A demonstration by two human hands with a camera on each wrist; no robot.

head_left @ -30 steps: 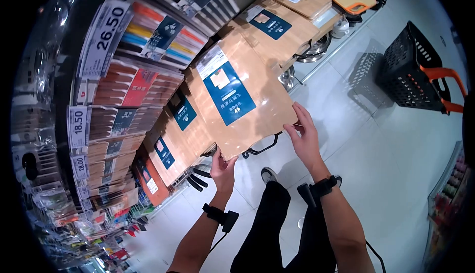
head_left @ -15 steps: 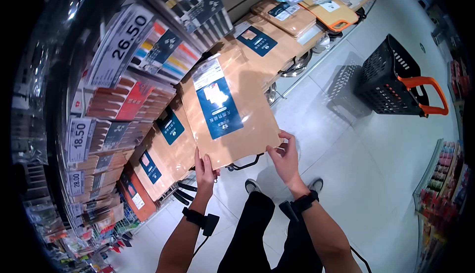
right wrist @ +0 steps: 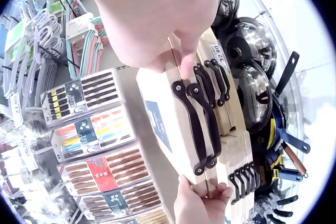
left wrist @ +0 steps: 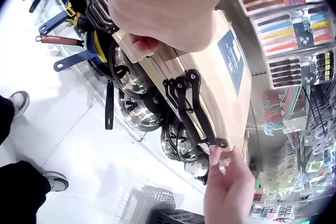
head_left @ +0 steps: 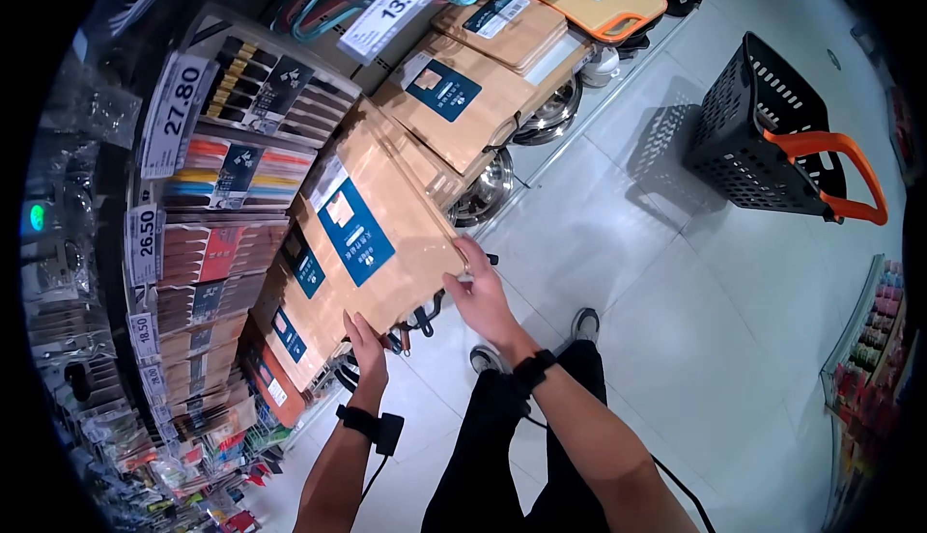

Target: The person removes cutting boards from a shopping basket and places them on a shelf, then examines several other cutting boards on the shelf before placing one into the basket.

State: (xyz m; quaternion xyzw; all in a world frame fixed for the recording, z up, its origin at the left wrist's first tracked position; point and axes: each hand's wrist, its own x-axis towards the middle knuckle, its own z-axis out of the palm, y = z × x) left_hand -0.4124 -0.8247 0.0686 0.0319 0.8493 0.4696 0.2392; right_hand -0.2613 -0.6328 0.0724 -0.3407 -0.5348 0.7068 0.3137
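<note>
A pale wooden cutting board point(head_left: 410, 248) with a blue label lies over other boards on the shelf, its black handles point(right wrist: 191, 124) facing the person. At its near left corner, my left hand point(head_left: 367, 351) holds the edge; the right wrist view shows that left hand point(right wrist: 202, 203) with thumb and fingers on either side of the stacked edges. My right hand point(head_left: 481, 296) grips the near right corner, thumb toward the front edge. From the left wrist, the right hand point(left wrist: 230, 184) pinches the corner beside the handle. Each wrist camera's own hand hides part of the boards.
More cutting boards point(head_left: 444, 84) lie farther along the shelf, above steel pots point(head_left: 486, 185) and pans with projecting handles point(left wrist: 73, 61). Packaged knives point(head_left: 217, 253) and price tags point(head_left: 172, 118) line the left. A black basket point(head_left: 748, 127) with an orange handle stands on the floor at right.
The held board has shifted left along the shelf and lowered toward the neighbouring stack, both hands moving with it. The head view has shifted, bringing more of the far boards into sight.
</note>
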